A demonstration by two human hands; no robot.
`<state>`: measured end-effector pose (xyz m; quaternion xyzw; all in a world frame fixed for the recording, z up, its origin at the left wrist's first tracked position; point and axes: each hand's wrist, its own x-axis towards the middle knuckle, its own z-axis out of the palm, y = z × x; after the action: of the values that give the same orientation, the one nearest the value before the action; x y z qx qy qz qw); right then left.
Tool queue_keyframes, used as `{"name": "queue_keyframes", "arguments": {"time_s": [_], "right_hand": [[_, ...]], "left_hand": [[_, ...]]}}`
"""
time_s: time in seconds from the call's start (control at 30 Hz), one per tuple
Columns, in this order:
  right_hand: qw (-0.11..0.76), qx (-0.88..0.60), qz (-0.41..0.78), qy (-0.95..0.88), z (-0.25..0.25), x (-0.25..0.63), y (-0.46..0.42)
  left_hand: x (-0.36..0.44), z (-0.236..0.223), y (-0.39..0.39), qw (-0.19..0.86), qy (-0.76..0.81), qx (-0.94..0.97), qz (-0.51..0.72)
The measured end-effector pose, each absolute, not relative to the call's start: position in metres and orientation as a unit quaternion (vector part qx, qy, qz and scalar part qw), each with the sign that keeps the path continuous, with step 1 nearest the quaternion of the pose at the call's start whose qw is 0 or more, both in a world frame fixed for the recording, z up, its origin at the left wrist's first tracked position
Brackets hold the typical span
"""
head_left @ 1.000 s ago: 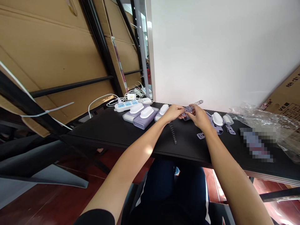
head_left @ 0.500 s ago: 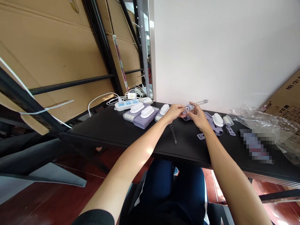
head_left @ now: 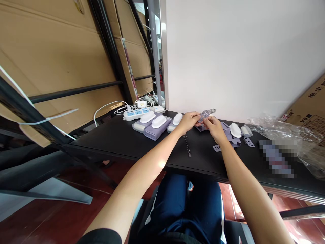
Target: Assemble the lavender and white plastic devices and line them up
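Over the black desk (head_left: 119,149) — left hand (head_left: 188,121) and right hand (head_left: 214,129) pinch a lilac plastic tab (head_left: 207,115), fingers together, steadying it evenly.

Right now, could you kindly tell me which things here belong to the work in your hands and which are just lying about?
Work: left hand, right hand, lilac plastic piece they hold, black coil spring.
Lying about: white power strip, crumpled plastic bag, cardboard box.

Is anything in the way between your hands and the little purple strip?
No, nothing is in the way. The left hand and the right hand are both holding the purple strip with their fingers.
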<state>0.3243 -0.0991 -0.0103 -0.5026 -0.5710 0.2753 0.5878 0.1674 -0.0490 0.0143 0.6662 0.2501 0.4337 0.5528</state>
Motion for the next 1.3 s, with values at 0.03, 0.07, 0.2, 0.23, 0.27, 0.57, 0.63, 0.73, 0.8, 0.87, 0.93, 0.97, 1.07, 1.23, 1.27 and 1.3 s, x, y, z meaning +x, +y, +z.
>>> {"name": "queue_keyframes", "arguments": {"time_s": [0.03,0.07,0.2,0.23,0.27,0.57,0.63,0.73,0.8,0.87,0.93,0.97,1.07,1.23,1.27,1.3], "right_hand": [[0.58,-0.507,0.263,-0.581,-0.011,0.325,-0.099],[0.573,-0.512,0.251,-0.589,-0.011,0.325,-0.099],[0.569,-0.523,0.201,-0.601,-0.013,0.325,-0.099],[0.572,-0.524,0.192,-0.601,-0.014,0.324,-0.099],[0.576,-0.523,0.183,-0.601,-0.015,0.323,-0.099],[0.633,-0.521,0.156,-0.551,-0.011,0.306,-0.103],[0.63,-0.501,0.182,-0.564,-0.009,0.308,-0.104],[0.624,-0.486,0.192,-0.58,-0.005,0.313,-0.106],[0.627,-0.479,0.191,-0.584,-0.002,0.315,-0.108],[0.629,-0.474,0.196,-0.584,0.001,0.315,-0.109],[0.626,-0.47,0.202,-0.588,0.002,0.314,-0.11],[0.624,-0.469,0.204,-0.59,0.002,0.313,-0.111],[0.628,-0.467,0.21,-0.586,0.002,0.311,-0.112],[0.647,-0.466,0.175,-0.578,0.004,0.307,-0.116],[0.649,-0.463,0.169,-0.58,0.005,0.306,-0.117],[0.65,-0.458,0.167,-0.583,0.006,0.305,-0.118]], "left_hand": [[0.168,0.014,-0.049,0.551,0.251,0.668,0.432],[0.168,0.013,-0.049,0.55,0.252,0.67,0.431],[0.172,0.01,-0.051,0.535,0.257,0.673,0.44],[0.173,0.009,-0.051,0.529,0.257,0.676,0.444],[0.175,0.008,-0.052,0.523,0.256,0.678,0.448],[0.175,0.01,-0.055,0.522,0.246,0.671,0.466],[0.171,0.012,-0.054,0.512,0.24,0.679,0.468],[0.166,0.015,-0.052,0.491,0.225,0.7,0.468],[0.163,0.016,-0.051,0.484,0.214,0.708,0.468],[0.162,0.017,-0.051,0.477,0.211,0.713,0.469],[0.161,0.017,-0.052,0.473,0.216,0.715,0.468],[0.162,0.017,-0.053,0.471,0.218,0.716,0.467],[0.165,0.015,-0.057,0.474,0.208,0.719,0.464],[0.17,0.017,-0.065,0.485,0.206,0.709,0.468],[0.17,0.018,-0.065,0.491,0.208,0.702,0.473],[0.17,0.019,-0.065,0.496,0.207,0.694,0.479]]}}
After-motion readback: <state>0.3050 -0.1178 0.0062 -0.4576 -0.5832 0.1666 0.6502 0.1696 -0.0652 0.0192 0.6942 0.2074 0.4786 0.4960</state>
